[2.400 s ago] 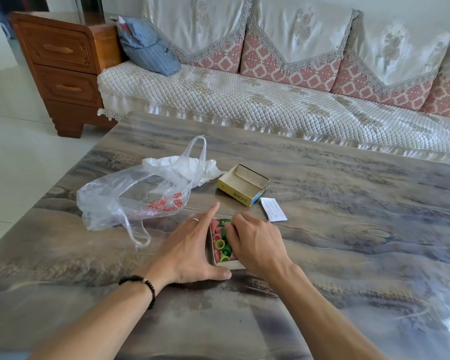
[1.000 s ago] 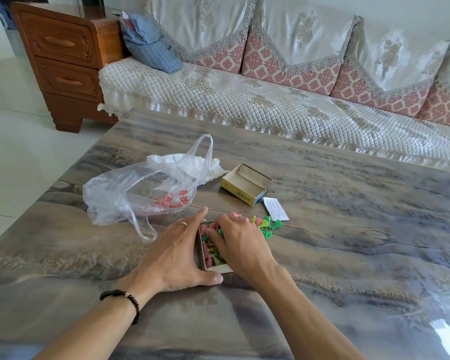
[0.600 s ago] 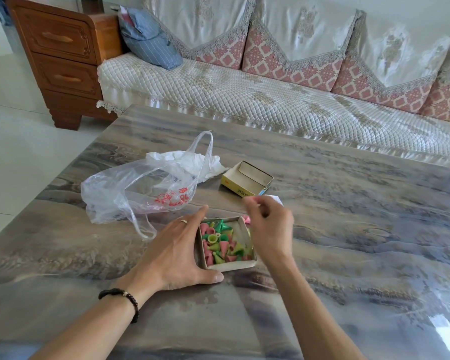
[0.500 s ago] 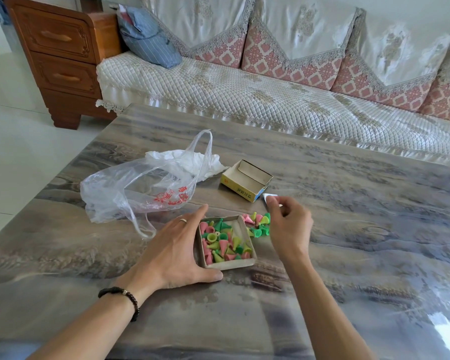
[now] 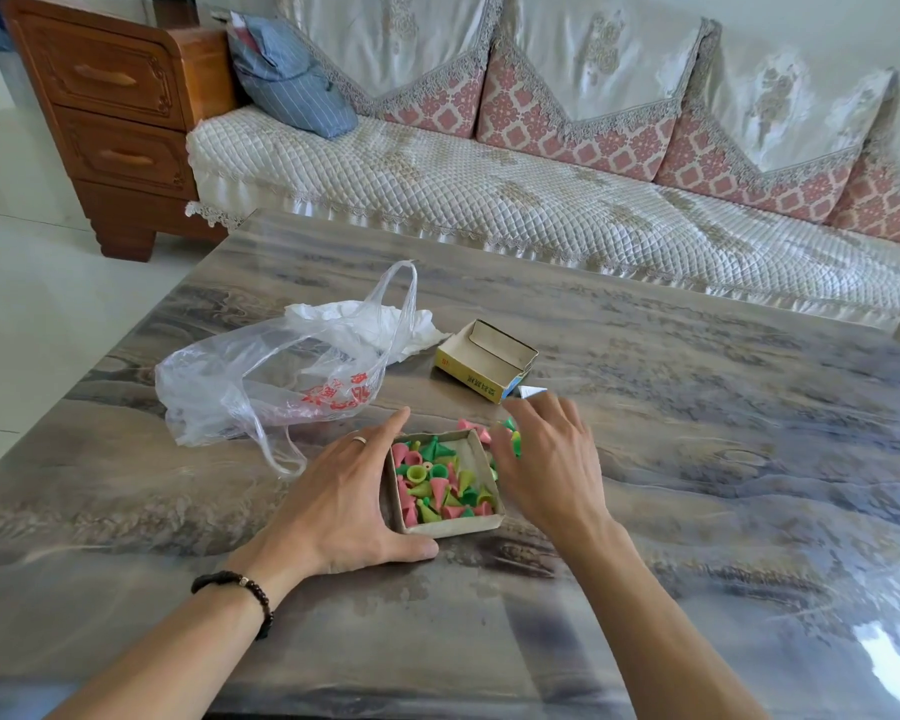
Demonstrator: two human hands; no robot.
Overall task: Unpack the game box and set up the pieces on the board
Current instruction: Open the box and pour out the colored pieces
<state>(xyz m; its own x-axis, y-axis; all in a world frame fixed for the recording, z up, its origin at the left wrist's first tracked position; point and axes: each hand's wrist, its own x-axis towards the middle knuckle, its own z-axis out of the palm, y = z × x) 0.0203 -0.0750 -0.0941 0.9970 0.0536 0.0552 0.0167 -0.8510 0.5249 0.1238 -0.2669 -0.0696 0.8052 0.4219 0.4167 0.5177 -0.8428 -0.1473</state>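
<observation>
A small cardboard tray [image 5: 450, 525] lies on the marble-patterned table [image 5: 697, 459], filled with several pink and green cone-shaped game pieces [image 5: 440, 485]. My left hand [image 5: 341, 498] lies flat against the tray's left side, thumb along its near edge. My right hand [image 5: 546, 459] hovers at the tray's right side, fingers spread, holding nothing. A few loose pieces [image 5: 481, 431] lie on the table just behind the tray, partly hidden by my right hand. The empty yellow box lid [image 5: 487, 367] sits farther back. No board is in view.
A crumpled clear plastic bag [image 5: 281, 376] with red print lies left of the tray. A folded white paper slip [image 5: 531, 391] peeks out by the lid. A quilted sofa [image 5: 489, 194] runs behind the table, a wooden drawer chest [image 5: 120, 111] at the far left.
My right hand scooped a few pieces out of the tray onto the table behind it, reached toward the paper slip, and has now come back beside the tray, fingers spread.
</observation>
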